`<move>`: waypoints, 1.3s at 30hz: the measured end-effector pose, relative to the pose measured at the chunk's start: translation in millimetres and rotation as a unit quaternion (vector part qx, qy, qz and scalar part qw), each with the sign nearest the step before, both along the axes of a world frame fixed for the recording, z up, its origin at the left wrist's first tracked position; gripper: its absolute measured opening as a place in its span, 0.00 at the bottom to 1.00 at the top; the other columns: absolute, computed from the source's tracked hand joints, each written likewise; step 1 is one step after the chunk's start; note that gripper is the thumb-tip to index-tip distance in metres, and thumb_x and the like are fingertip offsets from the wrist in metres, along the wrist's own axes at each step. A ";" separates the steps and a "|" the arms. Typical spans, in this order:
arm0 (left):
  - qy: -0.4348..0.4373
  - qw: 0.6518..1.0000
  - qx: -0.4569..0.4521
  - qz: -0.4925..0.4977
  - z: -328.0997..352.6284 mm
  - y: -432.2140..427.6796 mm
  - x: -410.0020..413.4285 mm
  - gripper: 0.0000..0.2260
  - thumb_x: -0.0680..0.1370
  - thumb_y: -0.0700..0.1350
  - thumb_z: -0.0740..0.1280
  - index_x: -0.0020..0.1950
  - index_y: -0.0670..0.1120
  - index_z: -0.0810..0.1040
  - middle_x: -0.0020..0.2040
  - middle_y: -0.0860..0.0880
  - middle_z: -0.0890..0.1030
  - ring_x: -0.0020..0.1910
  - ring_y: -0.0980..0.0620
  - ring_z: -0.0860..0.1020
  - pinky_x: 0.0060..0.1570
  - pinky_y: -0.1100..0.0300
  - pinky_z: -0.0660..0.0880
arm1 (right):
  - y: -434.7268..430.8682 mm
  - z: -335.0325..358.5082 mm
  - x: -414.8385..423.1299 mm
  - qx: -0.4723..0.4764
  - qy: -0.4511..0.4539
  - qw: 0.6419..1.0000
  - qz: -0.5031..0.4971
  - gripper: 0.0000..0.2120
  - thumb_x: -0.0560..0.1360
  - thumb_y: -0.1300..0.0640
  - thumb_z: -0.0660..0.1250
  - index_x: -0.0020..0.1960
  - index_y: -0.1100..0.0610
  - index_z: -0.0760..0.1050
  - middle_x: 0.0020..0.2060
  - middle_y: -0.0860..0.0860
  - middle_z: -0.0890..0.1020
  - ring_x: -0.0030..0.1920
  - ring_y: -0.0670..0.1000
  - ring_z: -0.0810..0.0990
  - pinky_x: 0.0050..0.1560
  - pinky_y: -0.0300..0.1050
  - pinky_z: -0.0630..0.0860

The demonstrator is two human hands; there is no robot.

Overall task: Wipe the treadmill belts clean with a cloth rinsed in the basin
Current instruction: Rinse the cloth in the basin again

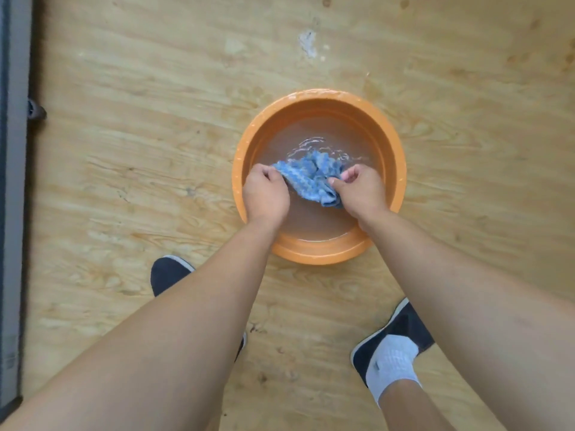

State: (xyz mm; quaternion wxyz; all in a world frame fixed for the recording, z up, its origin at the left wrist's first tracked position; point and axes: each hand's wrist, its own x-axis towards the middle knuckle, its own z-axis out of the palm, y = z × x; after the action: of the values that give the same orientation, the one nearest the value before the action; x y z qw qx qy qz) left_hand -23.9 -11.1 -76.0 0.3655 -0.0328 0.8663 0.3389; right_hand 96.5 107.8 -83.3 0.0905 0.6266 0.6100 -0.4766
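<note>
Plywood floor (140, 150) with a white smudge (308, 42). Dark left shoe (169, 275) and dark right shoe (404, 325) on it, white sock (389, 365) in the right one.

Even soft light, slight overall blur, wide-angle stretching at edges

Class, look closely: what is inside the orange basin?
The basin holds cloudy water and a blue cloth, gripped by the left hand and right hand. The cloth hides the bottom beneath it.
</note>
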 end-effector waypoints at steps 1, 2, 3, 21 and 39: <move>-0.004 1.000 -0.003 0.027 -0.4 7.1 -4.1 0.10 0.82 0.47 0.59 0.42 0.48 0.73 0.39 0.51 0.80 0.45 0.44 0.80 0.52 0.50 0.78 | 5.6 -6.7 -2.2 0.010 -0.044 0.999 0.020 0.05 0.77 0.58 0.73 0.50 0.57 0.77 0.44 0.51 0.82 0.49 0.54 0.81 0.46 0.43 0.71; -0.014 0.998 0.000 0.058 -3.5 12.8 -8.1 0.11 0.81 0.47 0.60 0.41 0.47 0.73 0.38 0.51 0.78 0.44 0.43 0.78 0.50 0.51 0.76 | 11.1 -12.3 -4.9 0.016 -0.080 0.996 0.024 0.06 0.78 0.61 0.69 0.55 0.59 0.78 0.52 0.55 0.83 0.56 0.58 0.81 0.52 0.45 0.73; -0.028 0.996 0.012 0.088 -7.2 17.7 -10.9 0.11 0.79 0.50 0.60 0.40 0.47 0.74 0.37 0.49 0.79 0.44 0.42 0.80 0.51 0.50 0.78 | 15.7 -16.3 -8.2 0.016 -0.105 0.994 0.014 0.11 0.78 0.62 0.66 0.59 0.60 0.78 0.58 0.58 0.82 0.61 0.60 0.80 0.56 0.47 0.74; -0.135 0.988 0.072 0.015 -23.8 13.6 -1.6 0.20 0.79 0.27 0.69 0.59 0.52 0.76 0.57 0.49 0.85 0.50 0.53 0.84 0.50 0.61 0.81 | 25.2 -6.6 -20.2 -0.045 -0.030 0.988 0.144 0.07 0.82 0.55 0.67 0.49 0.56 0.82 0.42 0.53 0.84 0.45 0.57 0.81 0.43 0.47 0.72; -0.161 0.981 -0.068 -0.085 -39.3 42.9 -18.7 0.19 0.87 0.44 0.61 0.79 0.48 0.68 0.65 0.43 0.81 0.46 0.44 0.82 0.40 0.56 0.82 | -14.0 -22.0 -16.9 -0.014 0.062 0.989 -0.131 0.09 0.85 0.53 0.61 0.61 0.49 0.78 0.48 0.51 0.86 0.35 0.54 0.86 0.38 0.52 0.82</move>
State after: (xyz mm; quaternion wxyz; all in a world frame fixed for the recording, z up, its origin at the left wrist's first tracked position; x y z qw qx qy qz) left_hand -42.6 31.9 -115.3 0.5248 -0.0375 0.8166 0.2373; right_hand 79.6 93.9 -105.3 -0.0018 0.6690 0.5205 -0.5306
